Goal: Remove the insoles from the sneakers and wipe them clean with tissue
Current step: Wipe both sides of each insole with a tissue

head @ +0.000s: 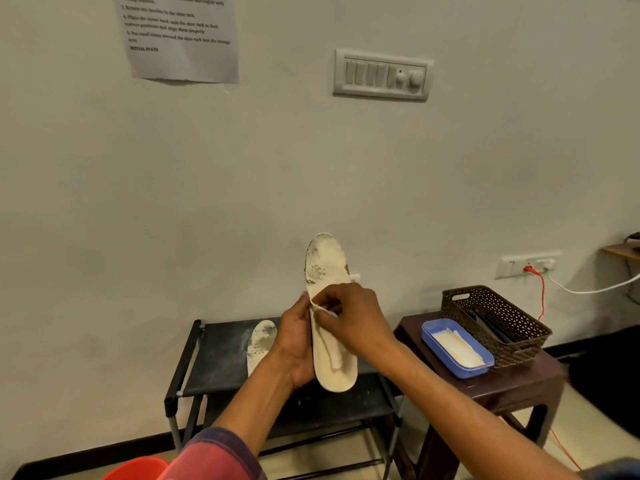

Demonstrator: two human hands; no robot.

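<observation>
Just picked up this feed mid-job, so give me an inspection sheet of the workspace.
Surface: rack top, dark and dusty.
Job's things: insole held upright, soiled at the toe; tissue against it; second insole lying on the rack; tray of tissues on the stool; sneakers, nothing seen.
Clutter: basket beside the tray; bucket at lower left.
Hands: left hand grips the insole; right hand pinches the tissue.
Cables: red cable and white cable from the socket.
Surroundings: notice and switch panel on the wall.

matt, scuffed foam insole (329, 268); glossy blue plastic tray (485, 358); perforated brown plastic basket (502, 313)
</observation>
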